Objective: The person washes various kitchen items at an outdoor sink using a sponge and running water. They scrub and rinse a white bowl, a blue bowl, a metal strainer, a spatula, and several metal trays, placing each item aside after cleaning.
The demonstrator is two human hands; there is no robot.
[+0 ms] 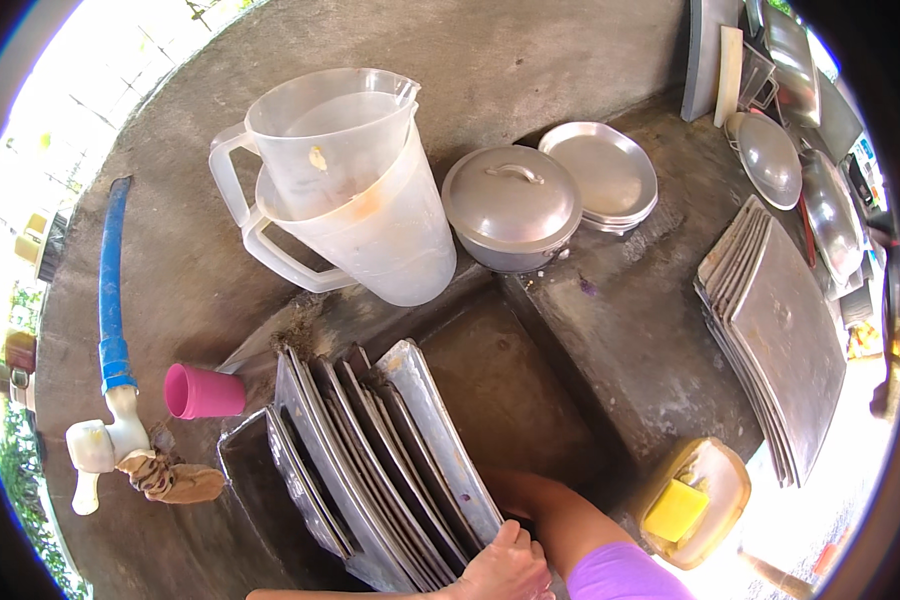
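Observation:
Several flat metal trays (440,440) stand on edge, leaning side by side in the concrete sink (610,425). My left hand (510,568) is closed on the near end of the rightmost tray, its fingers curled over the rim. My right arm, in a purple sleeve (625,575), reaches into the sink on the right side of that tray. The tray hides my right hand, so its fingers do not show. To the right of my arm lies a yellow sponge or soap block (676,510) in a cut-open plastic container (725,490).
A tap (120,445) with a blue hose (113,270) and a pink cup (205,391) are at left. Two nested clear pitchers (370,220), a lidded pot (512,205) and metal plates (605,175) stand behind the sink. More trays (785,340) are stacked at right, near pot lids (767,160).

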